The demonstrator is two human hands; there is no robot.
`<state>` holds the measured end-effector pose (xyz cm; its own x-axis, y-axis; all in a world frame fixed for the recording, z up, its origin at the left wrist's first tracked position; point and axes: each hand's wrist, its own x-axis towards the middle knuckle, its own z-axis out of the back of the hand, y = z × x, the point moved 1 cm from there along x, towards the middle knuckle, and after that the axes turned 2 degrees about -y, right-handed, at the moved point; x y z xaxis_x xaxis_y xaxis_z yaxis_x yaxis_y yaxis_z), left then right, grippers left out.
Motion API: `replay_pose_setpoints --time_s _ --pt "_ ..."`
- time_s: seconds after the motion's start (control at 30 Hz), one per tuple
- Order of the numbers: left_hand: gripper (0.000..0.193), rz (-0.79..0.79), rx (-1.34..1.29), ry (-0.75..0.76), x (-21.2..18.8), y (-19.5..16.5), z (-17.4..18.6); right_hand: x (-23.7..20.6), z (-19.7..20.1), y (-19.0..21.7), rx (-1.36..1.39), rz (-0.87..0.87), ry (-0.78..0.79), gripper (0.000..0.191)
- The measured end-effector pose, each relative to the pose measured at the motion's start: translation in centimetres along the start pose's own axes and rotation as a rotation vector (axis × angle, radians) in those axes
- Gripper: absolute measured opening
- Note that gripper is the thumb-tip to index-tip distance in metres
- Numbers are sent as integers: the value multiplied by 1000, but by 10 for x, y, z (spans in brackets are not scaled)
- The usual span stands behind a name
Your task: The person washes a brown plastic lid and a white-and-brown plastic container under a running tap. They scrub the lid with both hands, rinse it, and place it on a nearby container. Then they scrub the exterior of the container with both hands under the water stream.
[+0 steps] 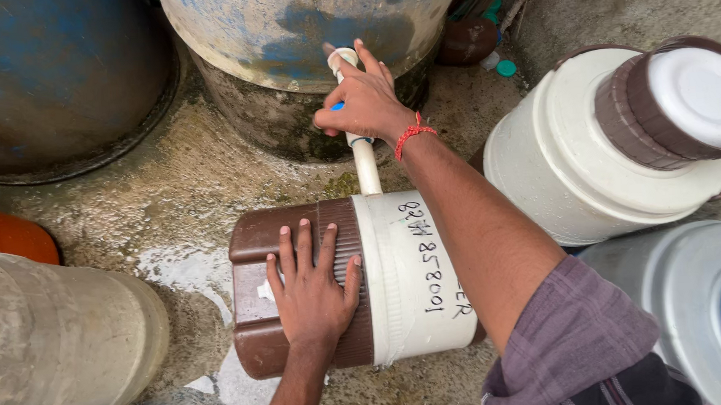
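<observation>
A: On the wet concrete floor (182,190), nearest the camera, what's there?

B: White water cooler jug (412,275) lying on its side, brown lid end (260,336) pointing left. Handwriting on the white body, not copied.

A: Left hand?

B: Left hand (312,295) flat on the brown lid, fingers (304,244) open and spread, pressing, not gripping anything.

A: Right hand?

B: Right hand (366,101) further out, arm crossing above the jug. Red thread (413,133) on the wrist. Fingers curled closed around a tap (342,64) with a blue bit showing, at the base of a big worn blue-and-white tank (314,20).

A: Anything between tap and jug?

B: White pipe (367,168) runs down from the tap to the top side of the jug. Can't tell if it goes inside.

A: Around them?

B: Second white jug with brown lid (610,143) upright at right, just beside. Grey container with blue cap (706,305) lower right. Pale drum (49,351) lower left, orange item (3,236) behind it. Dark blue barrel (47,72) far left.
</observation>
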<state>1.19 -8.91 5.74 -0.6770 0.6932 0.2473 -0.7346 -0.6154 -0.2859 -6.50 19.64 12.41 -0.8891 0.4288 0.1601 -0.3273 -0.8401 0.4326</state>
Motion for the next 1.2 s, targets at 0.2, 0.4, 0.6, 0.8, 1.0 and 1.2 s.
replay_pose_setpoints --time_s 0.2,0.4,0.6,0.8,1.0,1.2 --pt "60 21 -3 48 1 2 1 -101 -22 9 166 -35 -467 66" --pt "60 -10 -27 -27 -18 -1 6 -184 -5 10 31 -18 -462 52" --pt "60 -9 -49 -52 -24 -3 7 -67 37 17 -357 444 -357 69" --pt "60 -2 -62 -33 -22 -4 7 -44 32 25 -430 160 16 69" --pt "61 1 -33 -14 -22 -5 6 -34 29 35 -545 55 82 79" --pt "60 -8 -26 -29 -22 -3 4 -32 23 33 -557 27 62 81"
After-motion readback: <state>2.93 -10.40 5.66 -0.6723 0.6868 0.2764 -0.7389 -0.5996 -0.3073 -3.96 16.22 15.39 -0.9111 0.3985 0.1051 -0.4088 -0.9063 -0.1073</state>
